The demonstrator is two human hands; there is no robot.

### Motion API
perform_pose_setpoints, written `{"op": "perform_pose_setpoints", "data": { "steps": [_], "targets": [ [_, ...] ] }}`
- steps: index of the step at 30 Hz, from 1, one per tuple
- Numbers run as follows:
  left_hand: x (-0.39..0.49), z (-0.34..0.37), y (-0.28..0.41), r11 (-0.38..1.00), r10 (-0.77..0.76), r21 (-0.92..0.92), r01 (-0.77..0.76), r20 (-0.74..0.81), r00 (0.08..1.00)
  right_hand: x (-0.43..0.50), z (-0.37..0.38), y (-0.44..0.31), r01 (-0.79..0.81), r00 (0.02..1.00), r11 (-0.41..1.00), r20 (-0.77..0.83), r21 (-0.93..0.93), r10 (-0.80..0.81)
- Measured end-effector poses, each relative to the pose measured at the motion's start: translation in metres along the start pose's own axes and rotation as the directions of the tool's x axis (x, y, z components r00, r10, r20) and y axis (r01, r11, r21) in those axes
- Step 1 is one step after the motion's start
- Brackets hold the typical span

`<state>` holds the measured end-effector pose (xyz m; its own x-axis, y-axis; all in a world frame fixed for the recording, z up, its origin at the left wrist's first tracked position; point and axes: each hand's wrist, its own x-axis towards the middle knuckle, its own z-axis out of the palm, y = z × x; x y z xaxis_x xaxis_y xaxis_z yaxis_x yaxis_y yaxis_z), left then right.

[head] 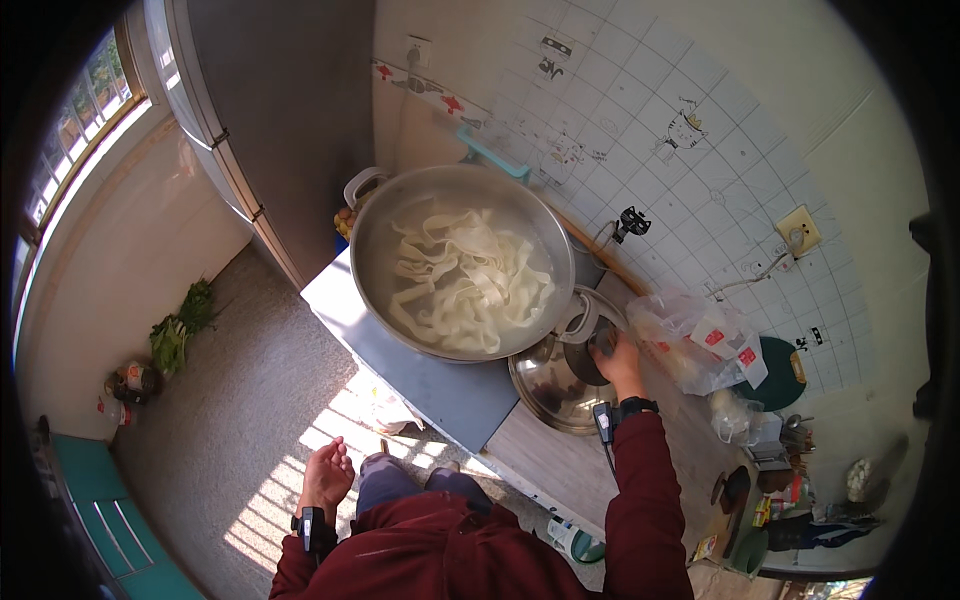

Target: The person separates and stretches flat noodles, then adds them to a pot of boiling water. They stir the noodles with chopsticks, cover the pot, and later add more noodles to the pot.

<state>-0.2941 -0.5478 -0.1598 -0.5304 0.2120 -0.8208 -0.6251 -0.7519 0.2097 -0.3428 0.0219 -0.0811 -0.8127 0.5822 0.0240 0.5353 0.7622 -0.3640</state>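
A wide metal pot [360,277] stands on the stove-side surface, with broad pale noodles [480,274] lying in cloudy liquid. Right beside it, partly under its handle, rests a shiny metal lid [551,397] with a dark knob. My right hand [619,360] is at this knob, its fingers curled round the near side; part of the knob is hidden. My left hand [328,472] hangs low over the floor at the left of my body, palm up with fingers loosely curled, holding nothing.
Plastic bags [697,337] lie against the tiled wall, by a dark green round board [776,375]. Farther right are utensils and a knife-like dark item. A tall refrigerator [285,112] stands behind the pot. Leafy greens [180,330] and jars lie on the floor at left.
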Motion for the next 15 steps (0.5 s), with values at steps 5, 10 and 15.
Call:
{"op": "perform_pose_setpoints", "data": {
  "steps": [5, 10, 15],
  "targets": [
    [0.016, 0.000, 0.006, 0.994, -0.109, -0.023, 0.109, 0.006, 0.994, -0.017, -0.014, -0.012, 0.070, 0.998, 0.997, -0.006, -0.013, -0.070],
    [0.049, 0.018, 0.034, 0.981, -0.195, 0.046, 0.191, 0.123, 0.973, -0.078, -0.055, -0.034, -0.111, 0.994, 0.993, -0.006, 0.035, 0.111],
    [0.076, 0.034, 0.062, 0.954, -0.292, 0.120, 0.275, 0.160, 0.943, -0.133, -0.098, -0.024, -0.277, 0.961, 0.961, 0.029, 0.010, 0.276]
  ]
}}
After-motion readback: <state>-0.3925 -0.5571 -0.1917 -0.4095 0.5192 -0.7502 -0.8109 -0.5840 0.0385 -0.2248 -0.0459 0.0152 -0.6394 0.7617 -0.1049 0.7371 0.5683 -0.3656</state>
